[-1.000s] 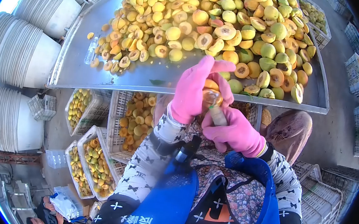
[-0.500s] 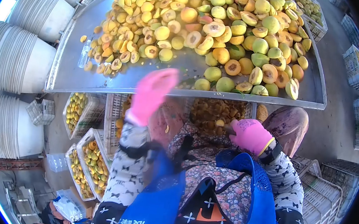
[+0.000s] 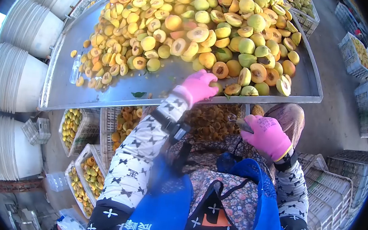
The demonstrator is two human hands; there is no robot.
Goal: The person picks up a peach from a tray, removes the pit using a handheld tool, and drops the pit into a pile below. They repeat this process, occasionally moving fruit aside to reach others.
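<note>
Over the near rim of the smooth, dull-shining metal table, left hand in a soft pink glove, fingers bent together and turned down at a round greenish fruit just inside that rim; fingertips partly hidden, so impossible to tell whether pressed firmly round it; on the near side of the table, below its rim, right hand, also pink-gloved, fingers folded into a fist about a short grey tool jutting leftward; heaped across the table, fruit halves with domed backs and rough brown hollows, mixed with whole rounded ones; at the table's left side, a clear plastic bottle, and by its near rim a flat green leaf; below that rim, a slatted crate of orange fruit and, to its right, a heap of brownish scraps; across the rim, in the way of a clear sight of both, a bow-patterned sleeve with a black strapped device; left of the table, nested white tubs, ridged by many rims; right of the table and nearer, stacked grid-sided crates.
</note>
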